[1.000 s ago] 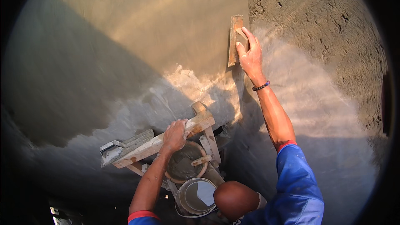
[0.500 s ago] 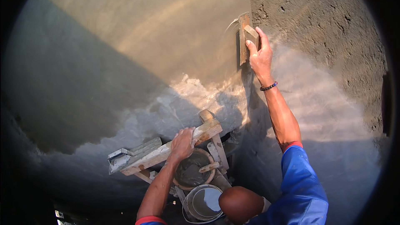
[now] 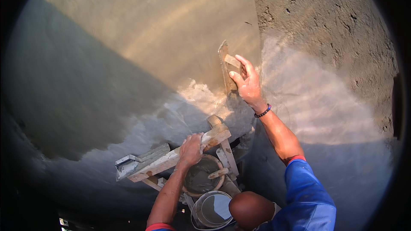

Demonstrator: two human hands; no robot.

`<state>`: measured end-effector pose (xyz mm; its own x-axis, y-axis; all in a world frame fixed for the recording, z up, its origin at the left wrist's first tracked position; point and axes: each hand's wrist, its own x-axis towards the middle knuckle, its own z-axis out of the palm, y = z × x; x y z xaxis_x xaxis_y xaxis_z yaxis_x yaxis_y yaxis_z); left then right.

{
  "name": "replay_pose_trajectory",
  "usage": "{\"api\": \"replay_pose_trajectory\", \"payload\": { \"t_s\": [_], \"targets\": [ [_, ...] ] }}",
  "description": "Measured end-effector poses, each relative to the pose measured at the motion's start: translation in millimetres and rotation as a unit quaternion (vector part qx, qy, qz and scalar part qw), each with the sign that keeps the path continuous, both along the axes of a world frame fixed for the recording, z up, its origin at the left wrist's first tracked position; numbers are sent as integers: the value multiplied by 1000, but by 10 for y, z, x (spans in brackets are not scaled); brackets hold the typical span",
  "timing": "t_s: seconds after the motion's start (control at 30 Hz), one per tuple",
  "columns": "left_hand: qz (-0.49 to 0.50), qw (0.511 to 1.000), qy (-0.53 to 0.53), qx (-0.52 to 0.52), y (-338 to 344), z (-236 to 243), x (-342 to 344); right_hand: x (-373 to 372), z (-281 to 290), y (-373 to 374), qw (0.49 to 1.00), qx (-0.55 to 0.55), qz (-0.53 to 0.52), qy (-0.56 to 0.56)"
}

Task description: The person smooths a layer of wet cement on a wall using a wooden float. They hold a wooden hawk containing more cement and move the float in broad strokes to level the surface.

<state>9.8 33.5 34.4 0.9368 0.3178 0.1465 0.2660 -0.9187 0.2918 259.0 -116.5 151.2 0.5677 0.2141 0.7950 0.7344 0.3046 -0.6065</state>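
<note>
My right hand (image 3: 249, 84) grips the handle of a wooden plastering float (image 3: 224, 66), its fingers curled round the grip. The float's long, worn edge stands nearly upright against the smooth plastered wall (image 3: 180, 21), just left of the inner corner. My left hand (image 3: 191, 149) is closed over the top of a pale wooden beam (image 3: 158, 165), part of a wooden stand. Below that hand sits a round bowl of wet grey mortar (image 3: 199, 177), with a wooden-handled tool (image 3: 218, 173) across its rim.
A steel trowel (image 3: 128, 161) with a metal handle lies at the beam's left end. Beneath the bowl stands a bucket of water (image 3: 212, 209), beside my knee (image 3: 248, 209). On the right, a wall of rough, pitted plaster (image 3: 317, 21) meets the smooth one.
My right hand has brought the float down and to the left, away from the corner. My left hand keeps its hold on the beam; the whole view has shifted slightly.
</note>
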Motion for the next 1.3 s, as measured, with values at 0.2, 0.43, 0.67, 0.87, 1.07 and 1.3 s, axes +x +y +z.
{"api": "replay_pose_trajectory", "payload": {
  "t_s": [0.2, 0.43, 0.67, 0.87, 1.07, 1.3],
  "targets": [
    [-18, 1000, -5, 7, -49, 42, 83, 766, 653, -198, 967, 70, -245, -1],
    [-8, 1000, 16, -2, -16, 6, 22, -10, 241, 21, 980, -55, -140, -127],
    [-16, 1000, 9, -1, -8, -18, 52, 774, 1001, -347, 956, 16, -275, -102],
    [-12, 1000, 4, 18, -62, 14, 28, 1034, 925, -306, 951, 13, -300, -77],
    [-9, 1000, -7, 10, -49, -26, 29, 81, 575, 25, 987, -41, -73, -140],
    [-25, 999, -25, 28, -5, -63, 53, 148, 713, -206, 984, 62, -114, -119]
  ]
}}
